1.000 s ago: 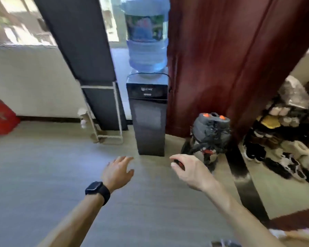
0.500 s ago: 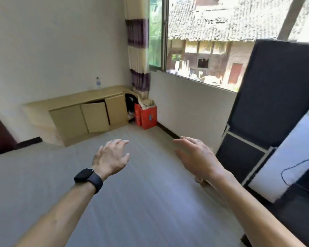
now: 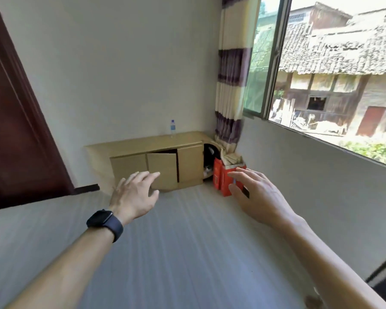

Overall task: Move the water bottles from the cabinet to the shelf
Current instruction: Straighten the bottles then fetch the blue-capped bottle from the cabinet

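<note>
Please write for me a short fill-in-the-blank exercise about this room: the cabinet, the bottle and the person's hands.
1. The water bottle stands on ___ of the cabinet.
2. The cabinet's ___ door is ajar.
3. The black watch is worn on the ___ wrist.
4. The left hand and the right hand hold ___.

Missing words: top; middle; left; nothing.

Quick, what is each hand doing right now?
Left hand: open, fingers spread, holding nothing.
Right hand: open, fingers spread, holding nothing.
</note>
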`<state>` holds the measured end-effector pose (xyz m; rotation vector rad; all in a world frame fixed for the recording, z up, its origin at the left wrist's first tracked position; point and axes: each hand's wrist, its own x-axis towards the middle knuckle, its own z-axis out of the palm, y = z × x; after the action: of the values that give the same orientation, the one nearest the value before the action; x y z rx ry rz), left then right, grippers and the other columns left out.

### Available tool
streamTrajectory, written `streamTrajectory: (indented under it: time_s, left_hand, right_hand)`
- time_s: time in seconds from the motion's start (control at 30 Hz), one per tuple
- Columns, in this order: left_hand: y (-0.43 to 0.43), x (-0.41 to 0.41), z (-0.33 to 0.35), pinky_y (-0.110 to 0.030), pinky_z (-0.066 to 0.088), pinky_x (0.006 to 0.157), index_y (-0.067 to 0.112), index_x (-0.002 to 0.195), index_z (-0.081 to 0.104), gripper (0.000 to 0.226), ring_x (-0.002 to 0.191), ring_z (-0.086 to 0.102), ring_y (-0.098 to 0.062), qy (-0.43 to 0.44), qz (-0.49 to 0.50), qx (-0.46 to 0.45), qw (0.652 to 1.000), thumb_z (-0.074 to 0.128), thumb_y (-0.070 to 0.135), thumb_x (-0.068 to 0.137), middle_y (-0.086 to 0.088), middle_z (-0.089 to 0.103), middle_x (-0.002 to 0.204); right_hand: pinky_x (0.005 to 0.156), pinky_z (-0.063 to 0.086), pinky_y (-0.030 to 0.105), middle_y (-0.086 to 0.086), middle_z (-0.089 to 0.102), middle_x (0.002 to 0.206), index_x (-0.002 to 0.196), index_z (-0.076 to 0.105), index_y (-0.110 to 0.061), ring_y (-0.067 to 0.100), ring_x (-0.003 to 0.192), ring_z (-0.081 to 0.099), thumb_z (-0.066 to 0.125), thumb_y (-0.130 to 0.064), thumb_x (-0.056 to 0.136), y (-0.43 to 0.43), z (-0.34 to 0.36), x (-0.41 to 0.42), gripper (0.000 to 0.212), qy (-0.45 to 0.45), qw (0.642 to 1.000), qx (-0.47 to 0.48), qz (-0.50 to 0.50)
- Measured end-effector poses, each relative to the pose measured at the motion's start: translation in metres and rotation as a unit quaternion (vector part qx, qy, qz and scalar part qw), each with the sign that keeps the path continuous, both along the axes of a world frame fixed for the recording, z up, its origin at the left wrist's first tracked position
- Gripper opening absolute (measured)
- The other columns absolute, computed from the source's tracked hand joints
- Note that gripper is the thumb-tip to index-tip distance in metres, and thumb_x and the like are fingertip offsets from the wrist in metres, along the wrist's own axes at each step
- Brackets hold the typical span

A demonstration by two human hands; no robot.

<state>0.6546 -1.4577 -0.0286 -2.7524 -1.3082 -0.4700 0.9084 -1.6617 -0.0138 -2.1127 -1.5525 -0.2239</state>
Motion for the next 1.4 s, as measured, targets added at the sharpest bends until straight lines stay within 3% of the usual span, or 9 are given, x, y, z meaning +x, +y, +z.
streamTrajectory:
  time_s: [0.33,0.67,1.03,1.27,1.4]
  left_hand:
    - [0.228,0.024,0.002,-0.041,0.025,0.115,0.041,0.148,0.036,0.054,0.145,0.028,-0.024,0.016,0.104,0.003,0.994,0.044,0.051,0.095,0.004,0.036,0.156]
    - [0.515,0.069,-0.003,-0.044,0.026,0.114,0.04,0.149,0.032,0.055,0.146,0.025,-0.025,0.035,0.084,-0.006,0.996,0.04,0.052,0.096,0.004,0.033,0.158]
    - [0.773,0.199,-0.015,-0.05,0.021,0.118,0.039,0.151,0.028,0.056,0.148,0.021,-0.024,0.051,0.054,-0.025,0.997,0.037,0.052,0.097,0.005,0.029,0.159]
    - [0.92,0.285,-0.026,-0.046,0.032,0.112,0.036,0.148,0.037,0.055,0.14,0.033,-0.02,0.04,0.069,-0.02,0.997,0.041,0.052,0.095,0.008,0.041,0.151]
    - [0.985,0.324,-0.039,-0.046,0.031,0.113,0.038,0.149,0.035,0.055,0.142,0.031,-0.019,0.038,0.074,-0.038,0.996,0.041,0.052,0.097,0.008,0.038,0.153]
  right_hand:
    - [0.113,0.027,0.029,-0.014,0.038,0.154,0.14,0.048,-0.041,0.012,0.144,0.027,0.041,-0.05,0.101,0.258,0.026,0.074,0.041,-0.038,0.998,0.003,0.056]
    - [0.119,0.021,0.031,-0.014,0.037,0.155,0.142,0.046,-0.042,0.01,0.147,0.023,0.037,-0.055,0.099,0.527,0.014,0.127,0.046,-0.04,0.998,-0.004,0.038]
    - [0.119,0.029,0.039,-0.014,0.038,0.154,0.141,0.046,-0.045,0.01,0.146,0.025,0.034,-0.058,0.098,0.764,-0.002,0.247,0.047,-0.032,0.999,-0.012,0.012]
    - [0.119,0.026,0.037,-0.014,0.036,0.155,0.143,0.043,-0.045,0.011,0.147,0.023,0.03,-0.06,0.094,0.927,-0.01,0.342,0.052,-0.007,0.999,-0.037,0.034]
    - [0.12,0.025,0.037,-0.014,0.036,0.156,0.144,0.042,-0.044,0.012,0.147,0.024,0.028,-0.061,0.095,1.01,-0.015,0.384,0.054,-0.003,0.997,-0.06,0.053]
